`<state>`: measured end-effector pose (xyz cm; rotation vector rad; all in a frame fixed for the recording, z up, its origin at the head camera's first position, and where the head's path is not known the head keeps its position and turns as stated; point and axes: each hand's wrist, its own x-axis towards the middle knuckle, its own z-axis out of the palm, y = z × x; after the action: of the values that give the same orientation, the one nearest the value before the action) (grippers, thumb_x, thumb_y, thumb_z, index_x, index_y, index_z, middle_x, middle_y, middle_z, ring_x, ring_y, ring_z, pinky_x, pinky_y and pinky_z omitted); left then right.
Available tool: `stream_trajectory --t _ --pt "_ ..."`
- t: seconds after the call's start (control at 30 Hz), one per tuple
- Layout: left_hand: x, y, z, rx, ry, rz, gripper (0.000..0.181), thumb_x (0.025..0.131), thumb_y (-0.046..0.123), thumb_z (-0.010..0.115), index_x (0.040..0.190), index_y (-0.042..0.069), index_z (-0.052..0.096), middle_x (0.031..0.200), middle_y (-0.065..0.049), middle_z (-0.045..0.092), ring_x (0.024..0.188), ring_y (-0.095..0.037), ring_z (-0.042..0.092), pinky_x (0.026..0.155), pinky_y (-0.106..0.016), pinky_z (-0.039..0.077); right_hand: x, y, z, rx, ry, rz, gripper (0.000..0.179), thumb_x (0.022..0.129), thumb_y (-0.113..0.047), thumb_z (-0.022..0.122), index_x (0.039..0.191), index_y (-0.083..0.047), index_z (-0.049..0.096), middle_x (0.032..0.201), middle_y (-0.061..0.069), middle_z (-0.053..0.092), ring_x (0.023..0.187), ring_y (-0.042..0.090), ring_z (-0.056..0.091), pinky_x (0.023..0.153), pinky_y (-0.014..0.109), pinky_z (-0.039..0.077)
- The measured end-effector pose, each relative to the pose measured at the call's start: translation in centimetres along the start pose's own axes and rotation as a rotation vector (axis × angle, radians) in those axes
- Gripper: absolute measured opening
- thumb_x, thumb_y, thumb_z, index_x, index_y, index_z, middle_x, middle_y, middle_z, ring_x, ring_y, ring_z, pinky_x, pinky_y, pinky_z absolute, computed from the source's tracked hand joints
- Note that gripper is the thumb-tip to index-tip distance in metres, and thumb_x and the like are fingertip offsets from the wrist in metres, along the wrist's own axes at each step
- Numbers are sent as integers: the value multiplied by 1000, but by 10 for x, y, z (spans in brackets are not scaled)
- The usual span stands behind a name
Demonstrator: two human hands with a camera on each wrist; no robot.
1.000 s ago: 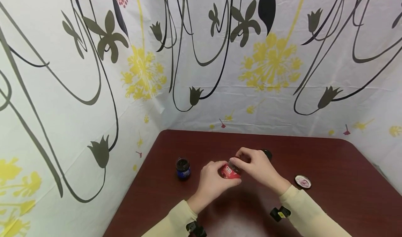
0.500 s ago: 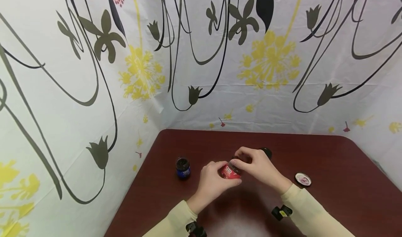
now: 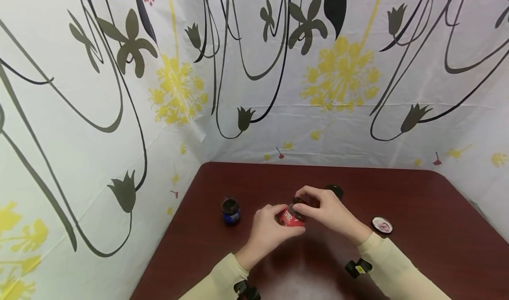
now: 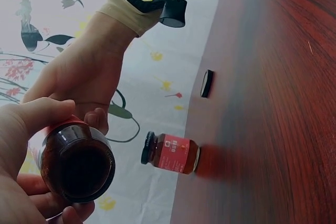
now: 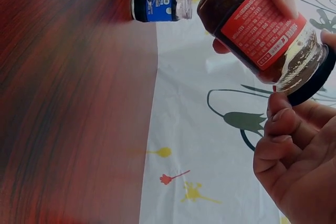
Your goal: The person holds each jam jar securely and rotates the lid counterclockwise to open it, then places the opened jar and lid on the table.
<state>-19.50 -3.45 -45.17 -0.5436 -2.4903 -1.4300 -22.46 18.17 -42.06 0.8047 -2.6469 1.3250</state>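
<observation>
My left hand (image 3: 272, 231) grips a glass jar (image 3: 290, 217) with a red label and dark brown contents, held tilted above the table. In the right wrist view the jar's clear neck (image 5: 304, 56) points towards my right hand (image 5: 299, 150). A black lid (image 5: 316, 80) sits at the jar's mouth, with the thumb and fingers of my right hand (image 3: 328, 209) pinching its rim. Whether the lid is fully seated cannot be made out. The left wrist view shows the jar's dark base (image 4: 79, 166) facing the camera, partly ringed by my left fingers.
A blue-labelled jar (image 3: 231, 212) with no lid on it stands to the left on the dark red table (image 3: 191, 256). Behind my right hand is another red-labelled jar (image 4: 176, 153) with a black lid. One loose lid (image 3: 382, 225) lies inside up at the right.
The right fingers have turned slightly at the lid, and more of its dark edge shows. The head view has shifted a little. The left hand keeps its hold on the jar.
</observation>
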Motion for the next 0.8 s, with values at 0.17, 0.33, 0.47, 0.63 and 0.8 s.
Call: stream_trajectory --t 0.17,0.33,0.47,0.63,0.8 --pt "0 0 1 0 3 11 58 67 55 90 112 21 77 86 13 63 76 -6 55 57 -23 49 -1 -1 -2 24 -21 16 25 93 -50 69 114 -37 65 96 -10 69 76 15 62 67 32 53" --pt "1 0 1 -19 1 31 55 68 57 89 109 23 77 85 13 63 76 -6 56 57 -24 50 -1 -1 -6 36 -45 3 28 94 -48 67 117 -33 65 99 -10 69 80 15 64 70 33 55" --pt "2 1 1 -33 3 45 56 68 61 87 109 24 77 86 13 63 76 -6 56 57 -24 50 -1 -2 -9 33 -54 -12 27 95 -47 67 118 -33 64 99 -10 69 81 14 65 71 33 55" --pt "2 1 3 -20 11 45 56 68 56 89 110 22 77 86 12 63 75 -6 56 57 -24 50 -2 -5 -11 -19 -51 -7 30 95 -50 66 119 -31 65 100 -13 69 84 10 65 73 32 54" --pt "1 -1 6 -11 16 28 58 67 54 90 112 20 77 88 11 63 77 -5 56 60 -22 50 -2 -8 -12 -116 -37 -4 31 95 -55 63 118 -34 66 101 -18 68 88 4 64 75 31 53"
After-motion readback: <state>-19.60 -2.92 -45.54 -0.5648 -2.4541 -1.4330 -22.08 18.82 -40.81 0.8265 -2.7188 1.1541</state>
